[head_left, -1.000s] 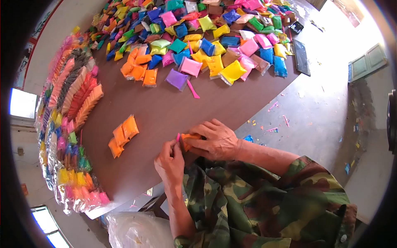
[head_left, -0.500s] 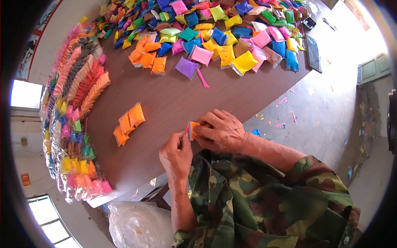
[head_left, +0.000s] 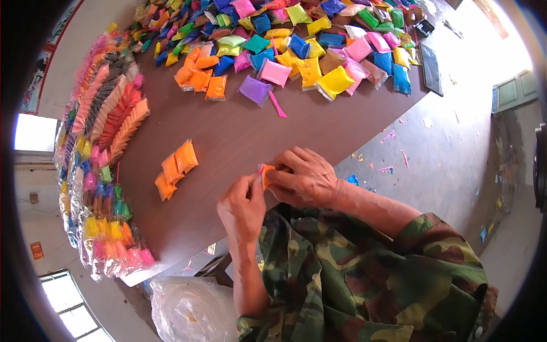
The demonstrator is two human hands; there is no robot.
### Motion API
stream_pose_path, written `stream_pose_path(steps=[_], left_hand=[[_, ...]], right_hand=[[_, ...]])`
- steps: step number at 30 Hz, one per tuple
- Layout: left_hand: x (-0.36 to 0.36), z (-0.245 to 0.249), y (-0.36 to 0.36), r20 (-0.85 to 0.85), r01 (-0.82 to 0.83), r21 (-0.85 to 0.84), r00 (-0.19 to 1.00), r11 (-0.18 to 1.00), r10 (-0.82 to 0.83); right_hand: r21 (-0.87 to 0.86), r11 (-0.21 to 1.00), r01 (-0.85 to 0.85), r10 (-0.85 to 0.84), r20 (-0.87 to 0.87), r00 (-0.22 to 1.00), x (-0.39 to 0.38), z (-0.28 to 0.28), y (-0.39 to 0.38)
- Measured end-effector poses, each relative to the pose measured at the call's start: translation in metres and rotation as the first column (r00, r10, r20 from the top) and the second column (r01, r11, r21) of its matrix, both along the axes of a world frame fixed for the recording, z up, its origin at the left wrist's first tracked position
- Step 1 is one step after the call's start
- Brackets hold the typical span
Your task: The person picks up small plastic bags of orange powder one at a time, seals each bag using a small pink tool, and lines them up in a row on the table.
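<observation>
My right hand (head_left: pixel 305 178) is closed around a small orange clay packet (head_left: pixel 266 178), whose clear edge faces left. My left hand (head_left: pixel 242 202) pinches at that edge, thumb and forefinger together. A bit of a pink plastic stick (head_left: pixel 261 169) shows at the packet's edge by my left fingertips; the rest is hidden by the fingers. Left of my hands, several orange packets (head_left: pixel 178 165) lie overlapping on the brown table (head_left: pixel 228 134). Farther off lie a purple packet (head_left: pixel 254 90) and a loose pink stick (head_left: pixel 277 105).
A large heap of coloured packets (head_left: pixel 333 82) covers the table's far side. Bagged rows of packets (head_left: pixel 111 125) line the left edge. A dark flat phone-like slab (head_left: pixel 431 69) lies at the right edge. A clear plastic bag (head_left: pixel 191 308) is below, left of my body.
The pink stick, which showed at my left fingertips, is now mostly hidden against the packet's edge. My left hand has shifted slightly; my right hand keeps its hold on the packet.
</observation>
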State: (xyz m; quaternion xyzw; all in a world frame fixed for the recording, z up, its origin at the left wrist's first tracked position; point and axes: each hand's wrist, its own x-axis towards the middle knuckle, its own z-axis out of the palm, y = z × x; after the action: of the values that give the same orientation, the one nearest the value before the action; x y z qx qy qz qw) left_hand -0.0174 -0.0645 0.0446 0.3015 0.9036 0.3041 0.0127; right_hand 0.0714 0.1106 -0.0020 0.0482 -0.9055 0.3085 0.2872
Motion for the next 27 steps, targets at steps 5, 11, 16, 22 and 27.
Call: stream_pose_path(steps=[5, 11, 16, 22, 27], left_hand=[[0.009, -0.015, -0.020, 0.017, -0.098, 0.017, 0.995, 0.995, 0.098], [0.031, -0.023, -0.025, -0.012, -0.096, 0.090, 0.995, 0.991, 0.097], [0.023, -0.020, -0.026, -0.074, -0.141, 0.006, 0.987, 0.990, 0.141], [0.030, -0.023, -0.025, -0.102, -0.106, -0.020, 0.989, 0.994, 0.104], [0.019, -0.013, -0.020, -0.043, -0.094, 0.029, 0.994, 0.995, 0.096]], right_hand=[[-0.001, 1.000, 0.006, -0.006, -0.024, 1.000, -0.001, -0.002, -0.001], [-0.011, 1.000, 0.011, -0.012, -0.014, 1.000, 0.000, -0.002, -0.003], [-0.001, 1.000, 0.018, -0.018, -0.021, 1.000, 0.000, -0.003, -0.002], [-0.009, 1.000, 0.027, -0.027, 0.007, 1.000, 0.001, -0.004, -0.003], [-0.008, 1.000, 0.013, -0.012, 0.005, 1.000, 0.000, -0.003, -0.002]])
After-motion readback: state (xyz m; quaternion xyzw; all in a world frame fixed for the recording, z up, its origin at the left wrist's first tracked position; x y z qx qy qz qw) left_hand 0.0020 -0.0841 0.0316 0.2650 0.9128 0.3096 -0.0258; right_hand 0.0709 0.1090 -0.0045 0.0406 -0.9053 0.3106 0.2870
